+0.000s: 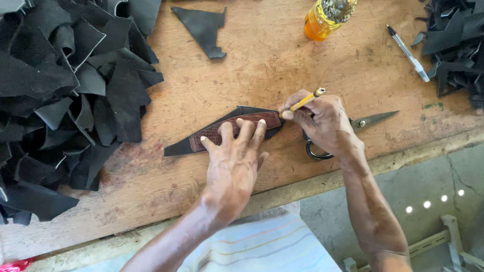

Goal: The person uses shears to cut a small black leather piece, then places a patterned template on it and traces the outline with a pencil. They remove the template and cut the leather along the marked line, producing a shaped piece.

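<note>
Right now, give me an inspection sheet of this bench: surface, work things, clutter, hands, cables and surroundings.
Surface: worn wooden table, scratched and stained.
Job's things: brown template lying on a black leather piece; yellow pencil at the template's right end.
Clutter: heap of black leather scraps on the left, more scraps top right, one loose scrap, orange bottle, pen, scissors partly under the right hand.
Grippers: left hand presses the template flat; right hand holds the pencil.
Cables: nothing seen.
Surroundings: concrete floor beyond the table edge.
</note>
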Demonstrator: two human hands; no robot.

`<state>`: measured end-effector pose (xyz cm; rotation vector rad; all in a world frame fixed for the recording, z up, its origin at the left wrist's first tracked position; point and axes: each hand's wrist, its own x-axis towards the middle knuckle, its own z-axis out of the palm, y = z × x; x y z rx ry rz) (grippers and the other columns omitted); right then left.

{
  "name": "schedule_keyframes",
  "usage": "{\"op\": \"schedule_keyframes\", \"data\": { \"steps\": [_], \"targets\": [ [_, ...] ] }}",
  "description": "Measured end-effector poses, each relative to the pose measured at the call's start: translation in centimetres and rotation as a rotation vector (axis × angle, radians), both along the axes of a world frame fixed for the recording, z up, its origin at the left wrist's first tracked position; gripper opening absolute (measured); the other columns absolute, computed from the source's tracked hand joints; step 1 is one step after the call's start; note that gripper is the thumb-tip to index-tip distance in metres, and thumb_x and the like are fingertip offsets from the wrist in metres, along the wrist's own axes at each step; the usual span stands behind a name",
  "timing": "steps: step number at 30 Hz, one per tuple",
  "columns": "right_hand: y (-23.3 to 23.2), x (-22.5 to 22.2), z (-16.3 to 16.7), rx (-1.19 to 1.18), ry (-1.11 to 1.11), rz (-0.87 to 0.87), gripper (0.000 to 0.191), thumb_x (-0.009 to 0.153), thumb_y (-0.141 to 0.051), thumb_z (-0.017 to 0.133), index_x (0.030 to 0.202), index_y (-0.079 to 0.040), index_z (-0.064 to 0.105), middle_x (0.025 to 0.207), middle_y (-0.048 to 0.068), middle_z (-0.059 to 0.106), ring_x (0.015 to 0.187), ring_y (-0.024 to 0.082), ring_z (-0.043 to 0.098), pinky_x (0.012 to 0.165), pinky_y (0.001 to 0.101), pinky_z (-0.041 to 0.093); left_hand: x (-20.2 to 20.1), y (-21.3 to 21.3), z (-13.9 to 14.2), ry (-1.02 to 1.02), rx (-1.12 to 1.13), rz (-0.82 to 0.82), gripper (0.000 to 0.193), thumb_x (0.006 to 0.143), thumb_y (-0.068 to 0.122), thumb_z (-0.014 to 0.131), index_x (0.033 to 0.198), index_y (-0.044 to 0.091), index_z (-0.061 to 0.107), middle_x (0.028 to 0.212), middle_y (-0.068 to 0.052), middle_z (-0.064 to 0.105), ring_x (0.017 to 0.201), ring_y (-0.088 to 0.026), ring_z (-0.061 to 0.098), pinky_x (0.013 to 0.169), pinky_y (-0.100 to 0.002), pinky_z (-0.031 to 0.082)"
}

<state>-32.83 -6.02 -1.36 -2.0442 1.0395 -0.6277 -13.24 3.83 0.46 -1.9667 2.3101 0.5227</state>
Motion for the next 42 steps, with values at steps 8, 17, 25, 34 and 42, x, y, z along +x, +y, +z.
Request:
{"op": "schedule_keyframes", "data": {
  "steps": [8,17,25,34,42],
  "targets": [
    [0.0,0.2,-0.2,0.098,-0.120,-0.036,0.010,0.095,-0.002,0.074,0.104,-0.002,0.069,0.096,0.006,0.076,0.091,0.015,0.073,0.081,0.0289,0.060,2.2,-2.2,1.3,0.350,0.130,0.006,0.056,0.087,0.009,0.052,0.143,0.013,0.053,0.138,-0.015,0.044,0.123,-0.045,0.044,0.090,-0.058,0.054],
    [0.5,0.2,-0.1,-0.025,0.003,-0.019,0.009,0.092,-0.001,0.076,0.097,-0.001,0.070,0.097,0.008,0.078,0.093,0.017,0.077,0.082,0.0301,0.061,3.4,-4.3,2.3,0.332,0.211,-0.087,0.057,0.083,0.007,0.052,0.139,0.015,0.057,0.127,-0.015,0.051,0.123,-0.046,0.046,0.097,-0.055,0.048],
    [1.2,-0.5,0.6,0.099,-0.046,-0.006,0.007,0.092,0.001,0.073,0.098,-0.003,0.071,0.101,0.008,0.077,0.111,0.023,0.076,0.093,0.0340,0.062,4.9,-6.0,2.2,0.362,0.334,-0.163,0.050,0.090,0.011,0.048,0.136,0.023,0.063,0.116,-0.016,0.058,0.108,-0.038,0.060,0.092,-0.049,0.049],
    [1.8,-0.2,0.8,-0.148,0.121,-0.029,0.017,0.080,-0.008,0.087,0.092,-0.006,0.075,0.093,0.006,0.077,0.091,0.022,0.071,0.082,0.0360,0.058,5.7,-6.9,0.3,0.493,0.224,-0.281,0.048,0.083,0.008,0.053,0.128,0.017,0.068,0.104,-0.017,0.067,0.107,-0.037,0.062,0.091,-0.048,0.049],
    [3.6,3.1,-0.2,-0.172,-0.107,0.104,0.025,0.078,-0.007,0.086,0.100,-0.011,0.075,0.101,0.002,0.076,0.095,0.017,0.071,0.084,0.0334,0.060,5.9,-7.8,0.9,0.479,0.340,-0.262,0.033,0.084,0.012,0.056,0.112,0.014,0.073,0.100,-0.018,0.073,0.099,-0.037,0.068,0.083,-0.049,0.052]
  ]
}}
